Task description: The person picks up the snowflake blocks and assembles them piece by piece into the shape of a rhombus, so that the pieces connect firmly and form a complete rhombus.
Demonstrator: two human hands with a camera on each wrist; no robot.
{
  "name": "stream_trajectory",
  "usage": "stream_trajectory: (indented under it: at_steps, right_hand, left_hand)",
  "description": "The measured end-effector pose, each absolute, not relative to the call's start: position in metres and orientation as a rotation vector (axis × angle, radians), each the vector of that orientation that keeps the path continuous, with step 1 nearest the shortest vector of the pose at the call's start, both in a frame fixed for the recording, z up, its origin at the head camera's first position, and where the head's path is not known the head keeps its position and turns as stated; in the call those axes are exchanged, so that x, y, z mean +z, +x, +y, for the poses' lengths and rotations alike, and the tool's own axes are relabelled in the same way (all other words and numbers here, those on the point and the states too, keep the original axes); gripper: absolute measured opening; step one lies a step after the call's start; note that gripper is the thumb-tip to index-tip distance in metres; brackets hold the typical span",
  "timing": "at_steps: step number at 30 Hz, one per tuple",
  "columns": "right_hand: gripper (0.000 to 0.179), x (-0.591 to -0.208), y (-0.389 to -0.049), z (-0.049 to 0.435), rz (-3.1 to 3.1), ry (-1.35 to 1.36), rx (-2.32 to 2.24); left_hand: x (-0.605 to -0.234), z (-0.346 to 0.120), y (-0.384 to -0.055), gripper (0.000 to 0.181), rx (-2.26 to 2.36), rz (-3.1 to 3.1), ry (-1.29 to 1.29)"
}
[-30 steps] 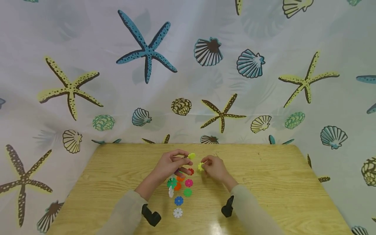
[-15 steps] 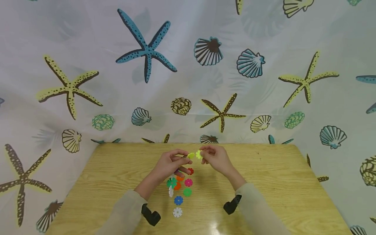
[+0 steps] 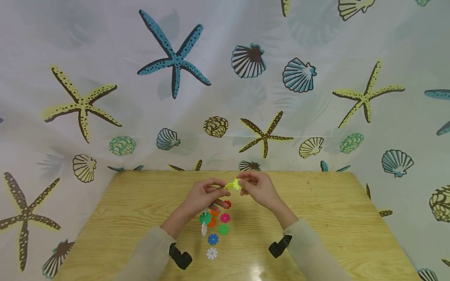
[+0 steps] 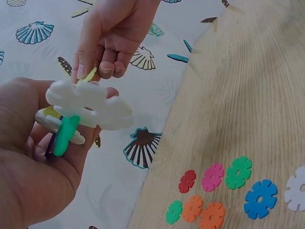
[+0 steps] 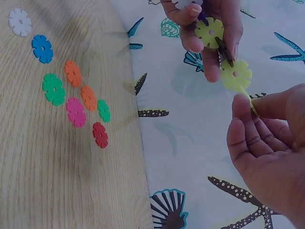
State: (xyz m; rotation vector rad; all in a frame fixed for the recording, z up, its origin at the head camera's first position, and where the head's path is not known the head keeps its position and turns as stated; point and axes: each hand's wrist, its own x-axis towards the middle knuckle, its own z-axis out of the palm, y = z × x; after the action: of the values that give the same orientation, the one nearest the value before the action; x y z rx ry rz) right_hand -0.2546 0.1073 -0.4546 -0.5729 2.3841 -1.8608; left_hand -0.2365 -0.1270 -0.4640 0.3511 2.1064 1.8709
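While my left hand [image 3: 204, 197] grips notched chain [image 4: 88, 104], right hand [image 3: 259, 190] pinches yellow disc [image 3: 236, 184]; flat pieces [image 3: 213, 239] below on grained wood [image 3: 337, 226].

- The left hand [image 3: 205, 196] holds a yellow disc [image 3: 229, 186] at its fingertips, towards the table's far edge.
- The right hand [image 3: 260, 190] pinches a second yellow disc [image 3: 236, 184] just beside it; whether the two touch is too small to tell.
- Running from the far edge side towards the near side of the wooden table [image 3: 327, 230] lie a red disc [image 3: 228, 204], a pink disc [image 3: 225, 217], a light green disc [image 3: 223, 229], a blue disc [image 3: 213, 239] and a flat white disc [image 3: 212, 253].
- Two orange discs [image 3: 211, 222] sit left of the pink one.
- A dark green disc [image 3: 205, 218] and a tilted white disc [image 3: 204, 228] show beside the left wrist.
- Beyond the far edge hangs a cloth [image 3: 225, 97] printed with starfish and shells.
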Motion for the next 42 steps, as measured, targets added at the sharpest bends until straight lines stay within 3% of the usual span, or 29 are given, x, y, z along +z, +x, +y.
stream_trajectory:
  at_steps: [26,42]
  right_hand:
    - [0.022,-0.4487,-0.2459,0.1052,2.282,-0.535,-1.919]
    - [0.019,-0.4504,-0.2464,0.1031,2.312,-0.546,-1.868]
  left_hand:
    - [-0.4567,-0.1239,-0.2315,0.033,1.824,2.125,0.539]
    - [-0.4584,-0.1181,-0.2316,0.040,1.847,1.991,0.394]
